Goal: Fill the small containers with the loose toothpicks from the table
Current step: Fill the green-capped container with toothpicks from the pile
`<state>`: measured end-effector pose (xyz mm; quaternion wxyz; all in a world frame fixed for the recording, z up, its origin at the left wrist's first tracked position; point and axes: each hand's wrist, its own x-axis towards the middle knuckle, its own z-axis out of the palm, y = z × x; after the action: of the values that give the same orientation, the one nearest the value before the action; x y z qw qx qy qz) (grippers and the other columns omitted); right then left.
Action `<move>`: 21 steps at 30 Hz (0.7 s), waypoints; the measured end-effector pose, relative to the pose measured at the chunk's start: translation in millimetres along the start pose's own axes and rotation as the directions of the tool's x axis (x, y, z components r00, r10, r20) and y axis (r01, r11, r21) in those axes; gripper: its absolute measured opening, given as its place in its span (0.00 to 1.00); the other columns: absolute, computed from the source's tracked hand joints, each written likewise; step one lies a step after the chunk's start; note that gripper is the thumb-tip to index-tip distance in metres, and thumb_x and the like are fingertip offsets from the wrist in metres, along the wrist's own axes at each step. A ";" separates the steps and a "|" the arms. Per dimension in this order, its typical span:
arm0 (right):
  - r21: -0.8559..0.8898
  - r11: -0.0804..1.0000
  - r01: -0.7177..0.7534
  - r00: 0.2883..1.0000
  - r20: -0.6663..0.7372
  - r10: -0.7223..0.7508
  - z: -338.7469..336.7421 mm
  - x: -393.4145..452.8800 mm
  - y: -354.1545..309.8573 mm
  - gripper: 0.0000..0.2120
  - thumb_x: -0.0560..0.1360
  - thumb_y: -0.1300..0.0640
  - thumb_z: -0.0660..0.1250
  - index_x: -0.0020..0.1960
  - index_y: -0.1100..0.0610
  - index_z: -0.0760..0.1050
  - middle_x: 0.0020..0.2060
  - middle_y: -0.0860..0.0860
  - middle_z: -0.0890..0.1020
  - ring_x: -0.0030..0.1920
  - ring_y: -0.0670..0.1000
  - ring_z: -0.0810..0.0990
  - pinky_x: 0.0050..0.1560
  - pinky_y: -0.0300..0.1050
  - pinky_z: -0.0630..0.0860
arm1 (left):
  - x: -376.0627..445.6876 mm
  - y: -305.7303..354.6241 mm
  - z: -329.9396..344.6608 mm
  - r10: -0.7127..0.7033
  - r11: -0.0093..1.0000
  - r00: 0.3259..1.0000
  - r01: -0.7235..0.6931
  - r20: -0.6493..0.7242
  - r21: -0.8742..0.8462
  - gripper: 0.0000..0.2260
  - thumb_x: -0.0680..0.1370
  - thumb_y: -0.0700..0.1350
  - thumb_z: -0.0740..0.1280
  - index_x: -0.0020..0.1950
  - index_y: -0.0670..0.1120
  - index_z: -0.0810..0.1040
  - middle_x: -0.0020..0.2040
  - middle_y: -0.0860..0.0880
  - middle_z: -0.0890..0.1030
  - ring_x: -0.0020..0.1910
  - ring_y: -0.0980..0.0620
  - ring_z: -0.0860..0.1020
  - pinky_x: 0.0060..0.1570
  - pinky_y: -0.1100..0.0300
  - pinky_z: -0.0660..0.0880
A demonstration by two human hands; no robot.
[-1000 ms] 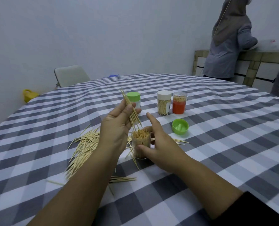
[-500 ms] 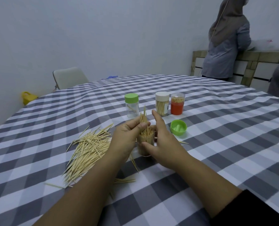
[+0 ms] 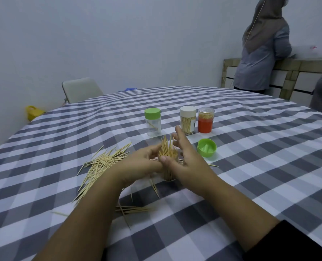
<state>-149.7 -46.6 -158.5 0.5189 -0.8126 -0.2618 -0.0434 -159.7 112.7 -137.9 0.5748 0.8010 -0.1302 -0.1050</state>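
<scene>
Holding the open container (image 3: 168, 172) dead centre, right hand (image 3: 186, 161) wrapped round its side, left hand (image 3: 139, 162) pinching the toothpick bundle (image 3: 166, 149) poking upright out of its mouth. Loose toothpicks (image 3: 100, 166) fanned lower left, nearest the left hand. Green lid (image 3: 206, 147) just right, capped jars (image 3: 188, 119) behind, nothing blocking.

Grey-and-white checked cloth table cover (image 3: 250, 166), matt and creased. Thin pale wooden toothpicks (image 3: 100, 164), dry matt finish; clear glossy plastic jar with smooth green plastic cap (image 3: 153, 121), loose green plastic lid (image 3: 206, 147) same sheen. White-capped clear plastic jar (image 3: 188, 119), clear-topped orange plastic tub (image 3: 205, 120), both smooth.
</scene>
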 end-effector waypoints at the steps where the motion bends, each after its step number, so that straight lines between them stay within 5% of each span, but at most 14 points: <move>1: -0.010 1.000 0.030 1.000 -0.007 -0.030 0.9 0.0 -1.0 0.37 0.77 0.50 0.64 0.77 0.42 0.43 0.75 0.44 0.58 0.73 0.43 0.58 0.71 0.45 0.61 | -0.9 1.1 2.9 0.002 0.999 1.000 -0.002 0.006 0.036 0.23 0.73 0.32 0.66 0.64 0.52 0.74 0.54 0.48 0.82 0.54 0.52 0.81 0.55 0.60 0.78; 4: -0.141 0.976 0.164 0.985 -0.030 -0.170 4.1 0.9 -2.7 0.29 0.80 0.52 0.60 0.76 0.45 0.50 0.74 0.44 0.62 0.71 0.39 0.60 0.69 0.38 0.60 | 0.1 1.9 9.6 0.017 0.990 0.997 -0.006 -0.077 0.143 0.20 0.72 0.33 0.69 0.59 0.53 0.77 0.51 0.48 0.83 0.50 0.53 0.82 0.54 0.58 0.79; 9: -0.316 0.895 0.315 0.922 -0.123 -0.368 10.2 7.4 7.5 0.22 0.79 0.54 0.57 0.72 0.54 0.66 0.66 0.50 0.73 0.65 0.46 0.70 0.64 0.37 0.66 | 1.9 2.7 17.3 0.077 0.959 0.992 -0.046 -0.103 0.278 0.14 0.72 0.35 0.68 0.51 0.53 0.76 0.46 0.57 0.81 0.40 0.69 0.78 0.39 0.75 0.73; 14: -0.303 0.906 0.296 0.874 -0.297 -0.385 10.1 9.6 13.3 0.15 0.74 0.59 0.62 0.58 0.60 0.80 0.53 0.53 0.82 0.54 0.45 0.76 0.56 0.27 0.68 | 4.6 -1.9 18.7 0.076 0.969 0.988 -0.042 -0.131 0.242 0.15 0.70 0.36 0.70 0.52 0.52 0.77 0.48 0.54 0.83 0.47 0.60 0.80 0.45 0.69 0.76; 17: -0.338 0.885 0.319 0.882 -0.236 -0.408 8.6 8.4 12.3 0.15 0.74 0.57 0.63 0.58 0.60 0.80 0.54 0.54 0.83 0.55 0.45 0.76 0.59 0.28 0.66 | 6.8 -5.1 15.7 0.087 0.963 0.982 -0.039 -0.170 0.268 0.13 0.73 0.39 0.70 0.50 0.57 0.77 0.47 0.56 0.83 0.49 0.59 0.80 0.50 0.64 0.76; 21: -0.396 0.893 0.213 0.955 -0.110 -0.276 4.0 8.0 13.4 0.23 0.78 0.44 0.53 0.66 0.54 0.74 0.64 0.47 0.77 0.70 0.44 0.66 0.70 0.41 0.56 | 8.4 -8.0 13.5 0.075 0.969 0.984 -0.034 -0.159 0.244 0.17 0.72 0.40 0.71 0.56 0.57 0.78 0.50 0.56 0.83 0.50 0.61 0.80 0.50 0.67 0.76</move>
<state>-137.3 -44.4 -168.6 0.3615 -0.8518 -0.3054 -0.2248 -155.3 100.3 -150.0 0.4853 0.8667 -0.1153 -0.0052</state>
